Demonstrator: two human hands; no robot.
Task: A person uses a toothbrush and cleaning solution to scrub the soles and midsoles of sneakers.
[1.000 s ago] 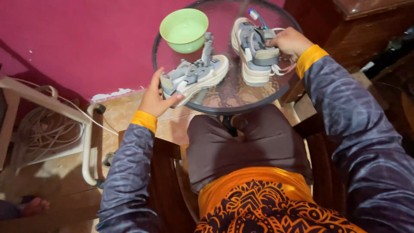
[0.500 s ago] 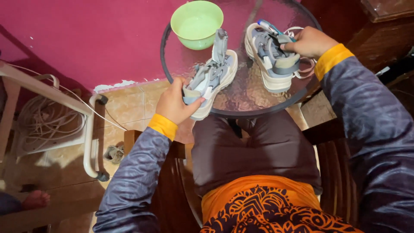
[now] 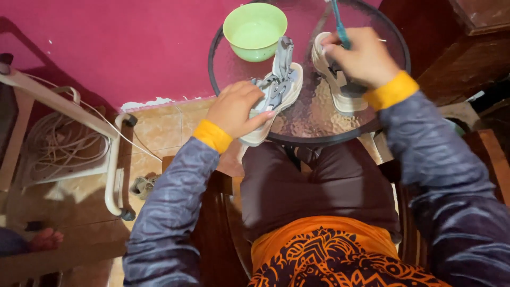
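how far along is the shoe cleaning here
Set up: a green bowl and both shoes sit on the glass table. In hand: the left hand grips one shoe; the right hand holds a blue-handled brush over the other shoe. Scrubbing looks barely begun.

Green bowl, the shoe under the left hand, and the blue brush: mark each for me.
Green bowl (image 3: 255,29): head view, inner wall of the bowl.
Grey-and-white shoe (image 3: 280,85): head view, its strapped upper beside the left hand (image 3: 236,109).
Blue brush (image 3: 338,24): head view, handle above the right hand (image 3: 364,56).
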